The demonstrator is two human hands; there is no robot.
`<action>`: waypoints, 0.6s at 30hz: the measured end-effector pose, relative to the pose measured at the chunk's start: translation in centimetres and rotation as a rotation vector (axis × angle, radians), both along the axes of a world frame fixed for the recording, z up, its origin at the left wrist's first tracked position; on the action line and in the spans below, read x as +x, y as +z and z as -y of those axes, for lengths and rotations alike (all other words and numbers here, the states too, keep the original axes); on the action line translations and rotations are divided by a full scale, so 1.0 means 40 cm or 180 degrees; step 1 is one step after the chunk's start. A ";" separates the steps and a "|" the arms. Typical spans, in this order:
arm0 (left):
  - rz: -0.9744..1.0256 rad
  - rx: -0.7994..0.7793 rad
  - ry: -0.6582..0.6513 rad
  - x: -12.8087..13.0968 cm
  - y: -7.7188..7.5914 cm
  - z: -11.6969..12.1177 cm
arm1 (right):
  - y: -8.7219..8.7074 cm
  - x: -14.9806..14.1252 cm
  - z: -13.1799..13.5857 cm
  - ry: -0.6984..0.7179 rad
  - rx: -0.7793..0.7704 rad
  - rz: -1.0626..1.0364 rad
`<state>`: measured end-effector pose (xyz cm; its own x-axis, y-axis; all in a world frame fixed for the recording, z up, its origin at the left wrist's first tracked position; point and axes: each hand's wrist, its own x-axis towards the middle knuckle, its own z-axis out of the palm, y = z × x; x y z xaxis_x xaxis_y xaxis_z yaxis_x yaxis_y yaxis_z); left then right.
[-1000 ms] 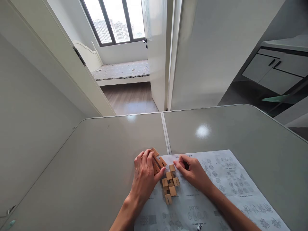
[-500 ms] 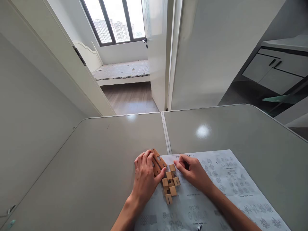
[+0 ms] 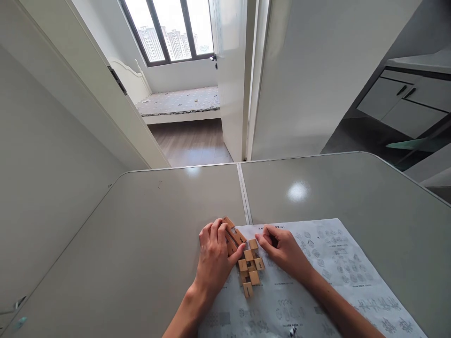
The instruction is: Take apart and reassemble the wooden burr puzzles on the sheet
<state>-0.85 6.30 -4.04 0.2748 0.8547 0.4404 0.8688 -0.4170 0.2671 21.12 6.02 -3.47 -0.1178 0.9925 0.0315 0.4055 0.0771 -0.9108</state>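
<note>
My left hand [image 3: 213, 246] is curled over notched wooden puzzle bars [image 3: 235, 234], with its thumb by their lower end and its fingers over their left side. The bars lie side by side, partly hidden by the hand. Just right of my left thumb, an interlocked wooden burr puzzle [image 3: 251, 267] sits on the printed sheet [image 3: 275, 281], its square block ends sticking out in a staggered stack. Beside its upper end rests my right hand [image 3: 280, 244], closed in a loose fist. Nothing shows between its fingers, and the thumb and forefinger tips are close to the top block.
Line drawings of puzzles cover the sheet. A small dark-and-white object [image 3: 292, 331] lies at its near edge. The grey table [image 3: 169, 225] has a pale seam [image 3: 243, 188] down its middle. Beyond it are an open door [image 3: 232, 84] and a bed [image 3: 183, 101].
The view has shifted very slightly. My hands, the bars and the burr puzzle keep practically the same places relative to each other.
</note>
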 end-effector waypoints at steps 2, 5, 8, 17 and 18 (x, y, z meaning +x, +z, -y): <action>-0.0021 0.0006 -0.0043 -0.004 -0.002 -0.002 | -0.001 0.000 0.000 0.0017 -0.0009 -0.0022; -0.0056 -0.0031 -0.0064 -0.009 -0.004 -0.005 | -0.003 0.000 0.001 0.0003 0.0005 -0.0021; -0.0018 -0.0120 -0.0097 -0.013 -0.002 -0.007 | -0.003 0.001 0.000 -0.0009 0.0000 -0.0017; 0.0273 -0.0286 -0.0131 -0.027 0.027 -0.015 | -0.004 0.001 -0.002 0.0009 0.0011 -0.0008; 0.0287 -0.0286 -0.0126 -0.028 0.029 -0.017 | -0.005 0.001 -0.003 0.0005 0.0022 -0.0008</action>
